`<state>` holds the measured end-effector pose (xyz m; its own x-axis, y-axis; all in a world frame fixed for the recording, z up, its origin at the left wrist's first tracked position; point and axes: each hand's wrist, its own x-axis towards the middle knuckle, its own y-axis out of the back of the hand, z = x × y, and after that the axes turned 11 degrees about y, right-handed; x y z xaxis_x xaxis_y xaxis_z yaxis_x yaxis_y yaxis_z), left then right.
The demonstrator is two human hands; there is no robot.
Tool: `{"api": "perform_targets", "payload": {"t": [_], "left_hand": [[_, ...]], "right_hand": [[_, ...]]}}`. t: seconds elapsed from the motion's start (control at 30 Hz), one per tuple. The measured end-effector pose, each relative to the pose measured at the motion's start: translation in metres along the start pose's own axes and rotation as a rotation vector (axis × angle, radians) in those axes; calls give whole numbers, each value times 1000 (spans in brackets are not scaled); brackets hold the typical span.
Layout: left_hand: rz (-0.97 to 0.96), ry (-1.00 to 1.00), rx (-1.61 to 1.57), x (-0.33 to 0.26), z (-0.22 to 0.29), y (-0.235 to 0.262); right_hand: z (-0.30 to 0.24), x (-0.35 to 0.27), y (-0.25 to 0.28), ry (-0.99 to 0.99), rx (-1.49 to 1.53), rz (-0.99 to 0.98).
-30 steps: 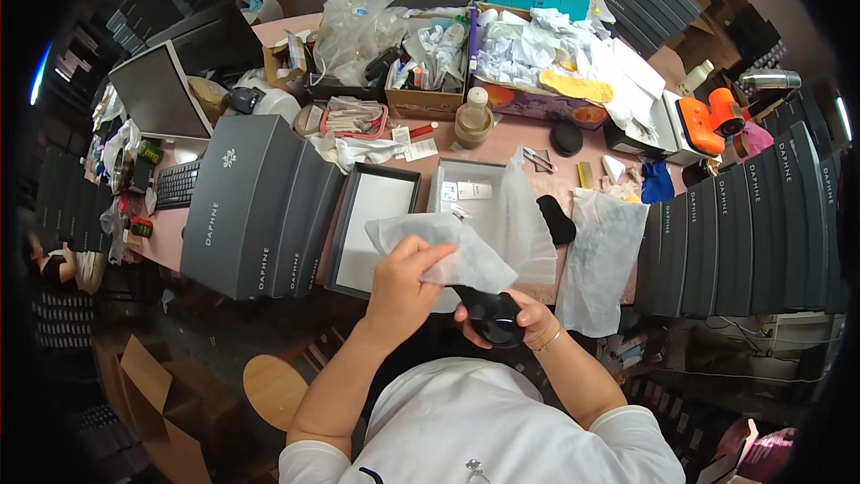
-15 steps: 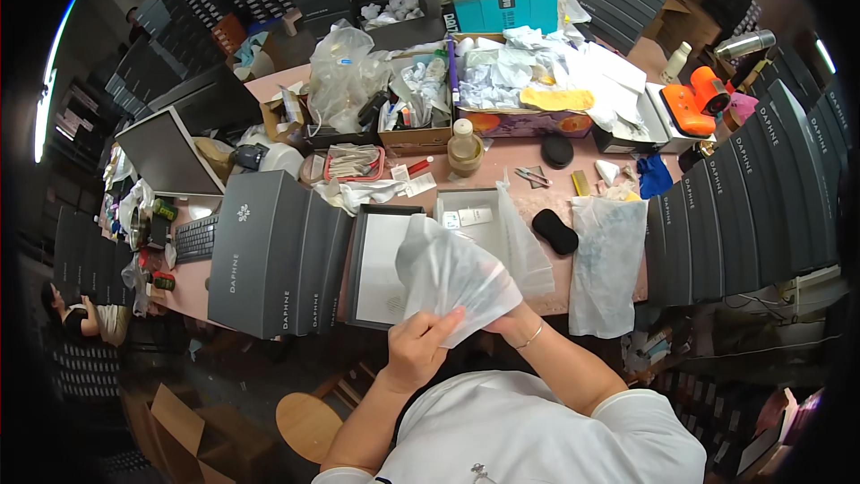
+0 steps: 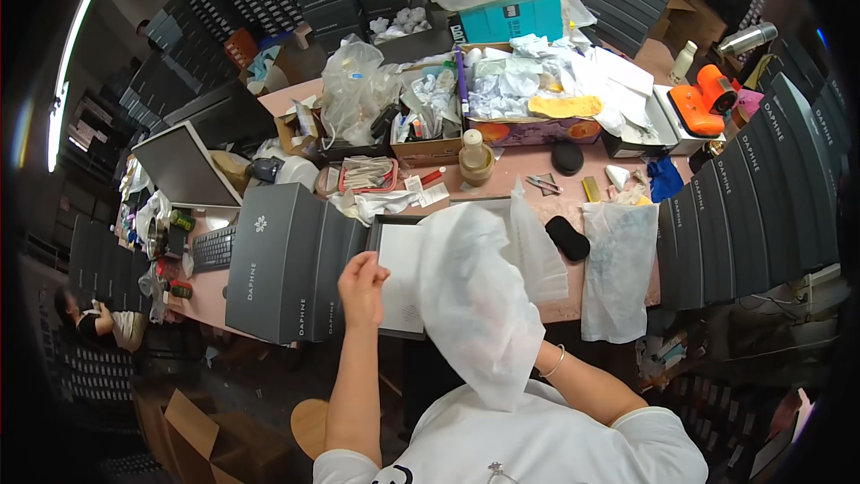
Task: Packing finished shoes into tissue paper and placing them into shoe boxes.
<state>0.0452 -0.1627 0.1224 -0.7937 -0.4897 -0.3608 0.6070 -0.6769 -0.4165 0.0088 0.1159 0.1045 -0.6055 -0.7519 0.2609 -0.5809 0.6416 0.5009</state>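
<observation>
A white translucent bag (image 3: pixel 470 291), puffed and crumpled, hangs in front of my chest. My right hand (image 3: pixel 546 358) goes into or behind it, bangle at the wrist. Its fingers are covered, with only a faint pinkish shape showing through. To the left of the bag, my left hand (image 3: pixel 362 287) is raised with curled fingers, apart from the bag and with nothing visible in them. Beneath lies an open dark grey shoebox (image 3: pixel 387 323) with white paper inside. The bag hides much of it.
Grey shoeboxes (image 3: pixel 273 260) stand upright at left, more (image 3: pixel 748 188) at right. On the pink table (image 3: pixel 528 161) lie a black oval pad (image 3: pixel 567 238), a filled white pouch (image 3: pixel 618 273), a jar (image 3: pixel 476 161) and snips (image 3: pixel 544 184). Behind are paper-filled boxes; a monitor (image 3: pixel 185 166) is at left.
My left hand has let go of the bag and moved up and left. The bag has puffed out and now covers my right hand, dropping closer to my chest. The view has shifted slightly.
</observation>
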Motion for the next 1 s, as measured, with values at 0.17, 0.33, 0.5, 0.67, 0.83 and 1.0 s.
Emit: {"api": "perform_targets", "payload": {"t": [0.17, 0.33, 0.5, 0.67, 0.83, 1.0], "left_hand": [[24, 111, 269, -10, 4, -22], [-38, 177, 180, 24, -23, -47], [16, -62, 451, -31, 2, -36], [-369, -568, 1240, -159, -26, -74], [-119, -759, 1087, -146, -41, -76], [-633, -516, 948, -157, -64, -95]], "right_hand": [[21, -22, 28, -10, 125, -152], [8, -33, 26, -21, 185, -259], [1, -22, 23, -85, 76, -155], [4, 20, -5, 234, 12, 248], [-24, 42, 17, 254, -160, 101], [-28, 54, 0, -65, 44, 56]]}}
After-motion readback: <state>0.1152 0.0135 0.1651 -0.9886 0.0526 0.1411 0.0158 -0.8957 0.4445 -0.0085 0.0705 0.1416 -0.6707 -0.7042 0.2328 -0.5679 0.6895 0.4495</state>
